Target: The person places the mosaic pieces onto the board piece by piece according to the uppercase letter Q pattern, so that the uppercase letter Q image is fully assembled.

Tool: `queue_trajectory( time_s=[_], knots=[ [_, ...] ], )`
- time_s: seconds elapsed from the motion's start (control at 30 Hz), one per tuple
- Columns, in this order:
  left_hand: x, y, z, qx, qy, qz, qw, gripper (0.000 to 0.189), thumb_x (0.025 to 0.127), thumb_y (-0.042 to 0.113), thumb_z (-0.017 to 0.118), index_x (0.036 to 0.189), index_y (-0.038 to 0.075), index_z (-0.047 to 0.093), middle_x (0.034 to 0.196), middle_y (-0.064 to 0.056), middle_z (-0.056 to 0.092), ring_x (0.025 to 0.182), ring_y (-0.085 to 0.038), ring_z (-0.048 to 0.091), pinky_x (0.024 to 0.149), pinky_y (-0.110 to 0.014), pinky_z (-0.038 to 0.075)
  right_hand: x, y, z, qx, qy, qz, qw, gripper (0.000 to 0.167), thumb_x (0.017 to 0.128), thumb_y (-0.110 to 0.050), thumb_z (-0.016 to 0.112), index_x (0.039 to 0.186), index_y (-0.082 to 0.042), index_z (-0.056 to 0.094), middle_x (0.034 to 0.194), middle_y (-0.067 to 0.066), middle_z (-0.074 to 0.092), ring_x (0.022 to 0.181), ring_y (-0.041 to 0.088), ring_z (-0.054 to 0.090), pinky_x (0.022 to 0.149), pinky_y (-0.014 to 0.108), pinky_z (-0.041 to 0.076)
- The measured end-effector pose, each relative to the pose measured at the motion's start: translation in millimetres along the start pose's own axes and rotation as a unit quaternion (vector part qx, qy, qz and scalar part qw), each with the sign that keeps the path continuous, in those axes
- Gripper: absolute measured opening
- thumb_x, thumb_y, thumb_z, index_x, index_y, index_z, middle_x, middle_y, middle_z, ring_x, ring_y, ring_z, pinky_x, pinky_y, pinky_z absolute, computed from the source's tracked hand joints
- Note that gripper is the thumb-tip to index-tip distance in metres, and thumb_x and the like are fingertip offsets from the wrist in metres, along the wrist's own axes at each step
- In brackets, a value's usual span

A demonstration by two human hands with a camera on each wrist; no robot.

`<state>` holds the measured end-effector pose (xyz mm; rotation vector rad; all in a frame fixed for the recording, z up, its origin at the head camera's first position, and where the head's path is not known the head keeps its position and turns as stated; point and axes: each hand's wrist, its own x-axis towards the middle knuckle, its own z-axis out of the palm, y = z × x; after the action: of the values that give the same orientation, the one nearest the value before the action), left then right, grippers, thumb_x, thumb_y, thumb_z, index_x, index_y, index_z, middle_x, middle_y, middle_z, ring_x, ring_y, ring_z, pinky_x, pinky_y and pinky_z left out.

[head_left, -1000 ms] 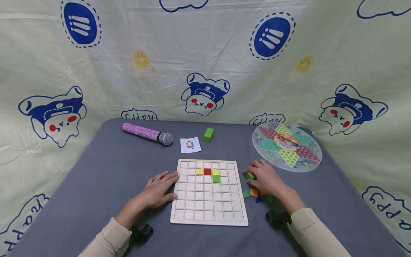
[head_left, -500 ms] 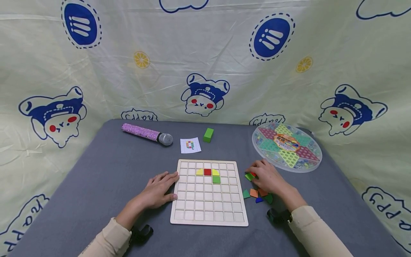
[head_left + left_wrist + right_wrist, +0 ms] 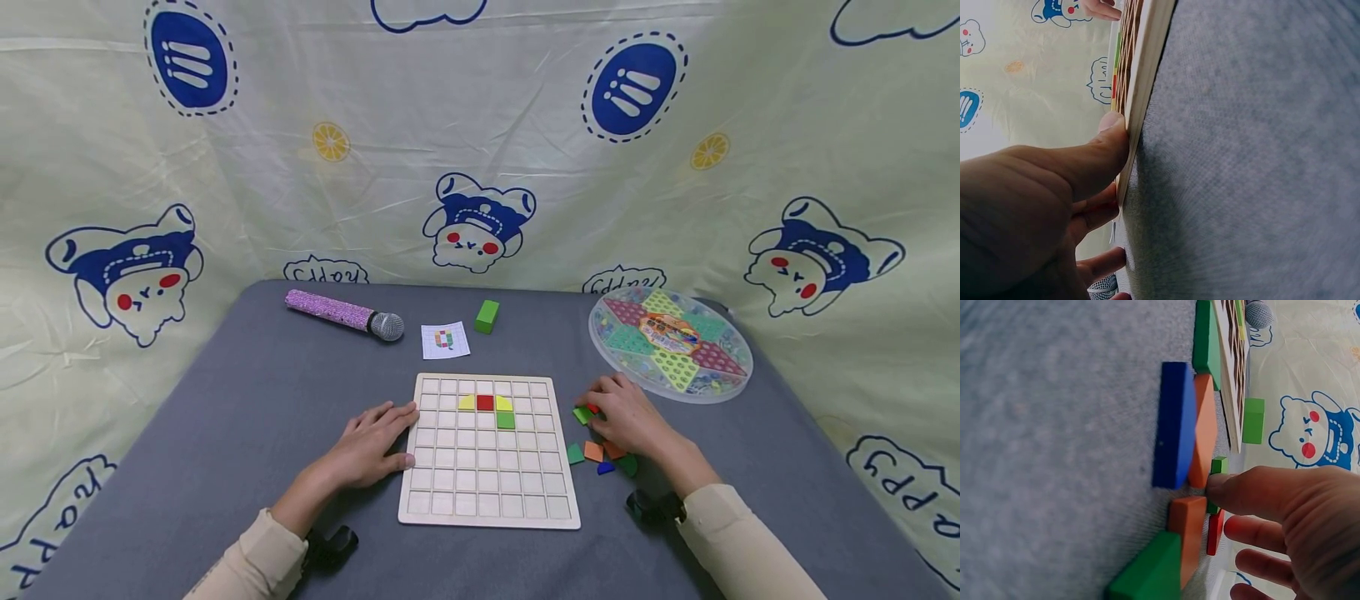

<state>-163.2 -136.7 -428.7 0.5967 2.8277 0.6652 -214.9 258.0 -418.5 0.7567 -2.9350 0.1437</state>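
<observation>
My left hand (image 3: pixel 375 442) rests against the left edge of a pale wooden grid board (image 3: pixel 442 504). In the left wrist view the thumb (image 3: pixel 1110 140) lies along its side. Two yellow pieces, a red square (image 3: pixel 485 402) and a green square (image 3: pixel 506 420) sit in the grid. Right of the board, my right hand (image 3: pixel 626 421) is over loose blocks. In the right wrist view its thumb tip overlaps a small green block (image 3: pixel 1219 465), and the index finger is beside a red block (image 3: pixel 1214 534), with a gap between thumb and fingers.
Orange (image 3: pixel 593 451), blue (image 3: pixel 605 468) and green blocks lie below my right hand. Behind the board are a purple microphone (image 3: pixel 330 310), a pattern card (image 3: pixel 445 340) and a green block (image 3: pixel 487 317). A round clear game case (image 3: pixel 670 343) lies at the back right.
My right hand has shifted slightly right, and the green block has turned and slid a little nearer. The red block now shows beside it. My left hand and the board stay still.
</observation>
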Motion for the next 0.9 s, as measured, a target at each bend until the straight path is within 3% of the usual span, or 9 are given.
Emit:
queue_trajectory(
  time_s=[0.5,0.9],
  knots=[
    [-0.6,0.4,-0.6,0.001,-0.002,0.0,1.0,0.065,0.089,0.031,0.063,0.146,0.012,0.037,0.154,-0.005,0.033,0.143,-0.037,0.023,0.108,-0.062,0.02,-2.8,0,2,0.012,0.019,-0.003,0.9997,0.023,0.078,-0.026,0.077,0.097,-0.013,0.073,0.094,0.004,0.058,0.088,0.02,0.044,0.076,0.037,0.036],
    [0.3,0.1,0.1,0.001,-0.004,-0.002,1.0,0.065,0.089,0.032,0.063,0.146,0.013,0.037,0.154,-0.004,0.033,0.143,-0.036,0.022,0.108,-0.061,0.02,-1.5,-31,1,0.029,0.043,-0.021,0.9984,0.024,0.078,-0.029,0.076,0.098,-0.015,0.073,0.094,0.001,0.06,0.086,0.017,0.045,0.074,0.036,0.038]
  ],
)
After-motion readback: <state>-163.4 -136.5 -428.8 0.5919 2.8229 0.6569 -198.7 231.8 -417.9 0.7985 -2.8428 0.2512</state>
